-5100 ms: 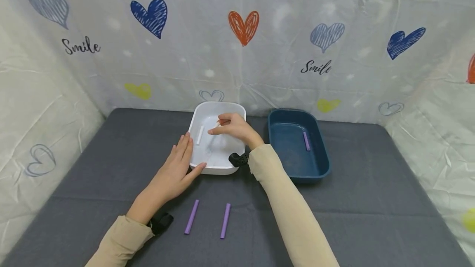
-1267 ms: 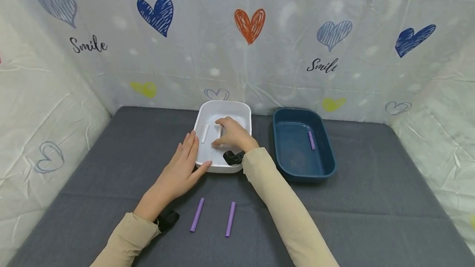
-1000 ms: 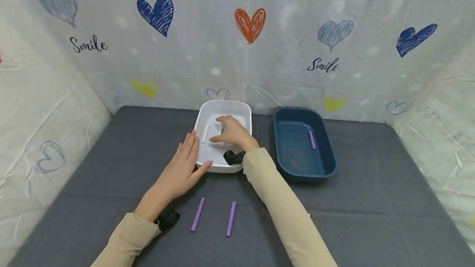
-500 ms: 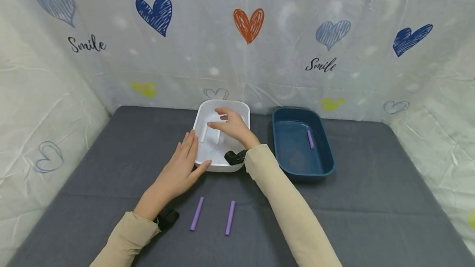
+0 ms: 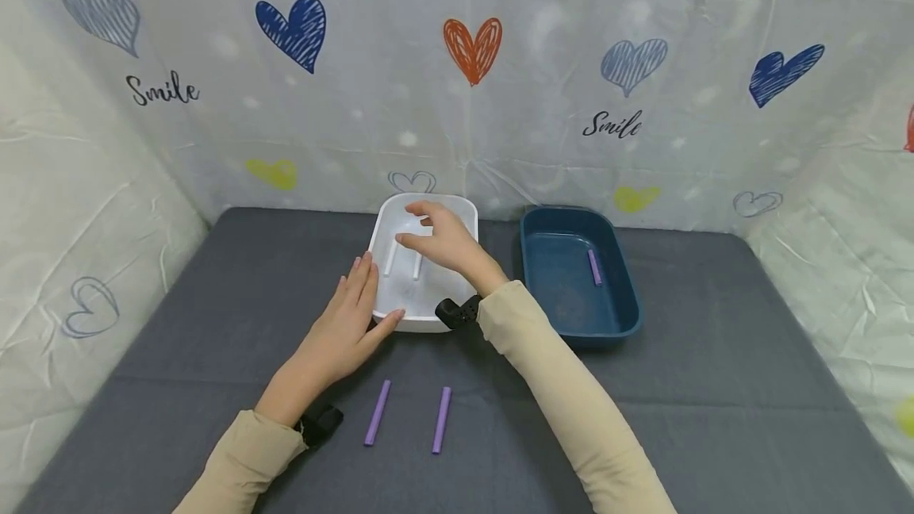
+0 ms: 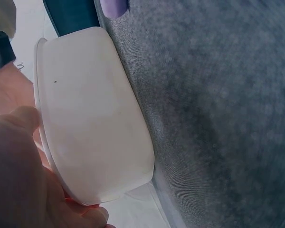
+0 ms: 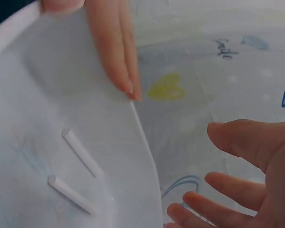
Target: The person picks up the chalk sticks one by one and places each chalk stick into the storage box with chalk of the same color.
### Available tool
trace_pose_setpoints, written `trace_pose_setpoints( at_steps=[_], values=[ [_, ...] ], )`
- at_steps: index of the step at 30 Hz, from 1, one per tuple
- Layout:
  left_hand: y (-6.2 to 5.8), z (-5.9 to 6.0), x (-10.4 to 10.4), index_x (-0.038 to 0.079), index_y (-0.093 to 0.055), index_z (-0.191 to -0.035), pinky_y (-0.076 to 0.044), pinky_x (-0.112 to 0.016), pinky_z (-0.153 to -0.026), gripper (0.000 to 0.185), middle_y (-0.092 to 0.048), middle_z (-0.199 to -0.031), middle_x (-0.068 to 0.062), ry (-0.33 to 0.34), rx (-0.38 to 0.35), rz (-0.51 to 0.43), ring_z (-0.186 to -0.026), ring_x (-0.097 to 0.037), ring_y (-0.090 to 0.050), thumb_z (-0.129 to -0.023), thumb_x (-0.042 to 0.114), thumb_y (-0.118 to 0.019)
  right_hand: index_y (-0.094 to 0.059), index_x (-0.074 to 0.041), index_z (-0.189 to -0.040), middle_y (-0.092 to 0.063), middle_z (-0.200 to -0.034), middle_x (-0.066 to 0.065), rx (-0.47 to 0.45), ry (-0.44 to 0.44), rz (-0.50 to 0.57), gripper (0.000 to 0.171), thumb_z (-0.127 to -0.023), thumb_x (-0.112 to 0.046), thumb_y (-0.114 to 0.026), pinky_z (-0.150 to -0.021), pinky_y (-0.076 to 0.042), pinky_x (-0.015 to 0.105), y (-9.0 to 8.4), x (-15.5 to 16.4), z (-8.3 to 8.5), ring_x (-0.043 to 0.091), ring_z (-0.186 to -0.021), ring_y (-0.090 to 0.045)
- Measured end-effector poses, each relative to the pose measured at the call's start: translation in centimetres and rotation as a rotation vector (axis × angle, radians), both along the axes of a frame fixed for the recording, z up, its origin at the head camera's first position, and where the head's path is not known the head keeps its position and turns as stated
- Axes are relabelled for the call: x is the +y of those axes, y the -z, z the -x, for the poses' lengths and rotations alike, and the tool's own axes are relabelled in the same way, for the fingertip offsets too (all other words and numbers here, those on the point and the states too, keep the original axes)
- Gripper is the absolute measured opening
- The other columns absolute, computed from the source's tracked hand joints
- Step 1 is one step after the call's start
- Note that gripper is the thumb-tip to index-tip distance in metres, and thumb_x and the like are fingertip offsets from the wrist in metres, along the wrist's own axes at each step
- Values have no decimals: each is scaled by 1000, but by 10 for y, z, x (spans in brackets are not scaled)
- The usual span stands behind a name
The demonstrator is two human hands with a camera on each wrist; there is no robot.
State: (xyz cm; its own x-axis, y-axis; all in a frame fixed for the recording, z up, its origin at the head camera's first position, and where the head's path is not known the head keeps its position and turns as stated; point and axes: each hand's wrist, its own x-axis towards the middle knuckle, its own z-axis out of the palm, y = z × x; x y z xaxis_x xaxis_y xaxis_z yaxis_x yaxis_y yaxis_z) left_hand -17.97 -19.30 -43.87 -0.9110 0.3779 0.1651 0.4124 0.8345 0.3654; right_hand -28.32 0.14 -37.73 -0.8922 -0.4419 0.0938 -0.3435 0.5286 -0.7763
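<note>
In the head view, two white chalk sticks lie side by side in the white tray, the left chalk (image 5: 389, 259) near its left wall and the right chalk (image 5: 417, 266) close by. My left hand (image 5: 341, 339) rests against the tray's near left corner, fingers straight along the rim and thumb at the front edge. Over the white tray (image 5: 423, 325) is my right hand (image 5: 451, 243), thumb and fingers spread apart and holding nothing. The right wrist view shows both sticks lying apart from its fingers. In the left wrist view, my left thumb touches the rim of the tray (image 6: 95, 114).
To the right stands a dark blue tray (image 5: 564, 304) with one purple chalk (image 5: 595, 267) inside. Two more purple sticks, a left one (image 5: 378, 412) and a right one (image 5: 442, 420), lie on the grey cloth (image 5: 700, 355) in front. A heart-printed curtain (image 5: 528, 125) hangs behind.
My right hand has let go of a white chalk stick, which now lies beside the first one in the white tray. It has then lifted and spread its fingers. My left hand stays put.
</note>
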Motion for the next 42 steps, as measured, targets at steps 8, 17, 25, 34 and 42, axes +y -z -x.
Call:
trace_pose_setpoints(
  at_steps=[8, 17, 25, 34, 42],
  values=[
    [1, 1, 0, -12, -9, -153, -11, -58, -118, 86, 2, -163, -24, 8, -7, -11, -150, -39, 0, -104, 47, -47, -50, -8, -144, -50, -145, 7, -5, -36, 76, 53, -97, -27, -65, -110, -41, 39, -18, 13, -20, 25, -131, -49],
    [0, 1, 1, -12, -10, -153, -12, -58, -118, 86, 0, -163, -26, 1, -6, -9, -150, -39, 0, -103, 48, -47, -55, -10, -140, -54, -141, 5, 50, -21, 147, 48, -96, -26, -66, -109, -42, 40, -32, 35, -41, 25, -128, -53],
    [-1, 0, 1, -12, -10, -154, -12, -57, -118, 87, 1, -163, -25, -7, -14, -2, -150, -40, -1, -103, 48, -47, -57, -12, -138, -56, -138, 3, 91, 6, 160, 44, -96, -24, -66, -107, -42, 31, -41, 57, -64, 20, -126, -55],
    [1, 1, 1, -12, -10, -153, -12, -57, -118, 86, 0, -163, -26, 6, 9, -11, -150, -39, -1, -103, 47, -48, -58, -10, -135, -58, -136, 6, 127, 21, 187, 41, -97, -22, -66, -107, -43, 31, -40, 86, -85, 22, -124, -56],
    [2, 1, -1, -12, -10, -153, -10, -56, -119, 87, 0, -163, -26, 6, 7, -15, -150, -38, 0, -103, 48, -48, -57, -14, -137, -57, -135, 0, 150, 29, 169, 42, -97, -26, -66, -106, -44, 32, -40, 110, -103, 17, -125, -54]
  ],
)
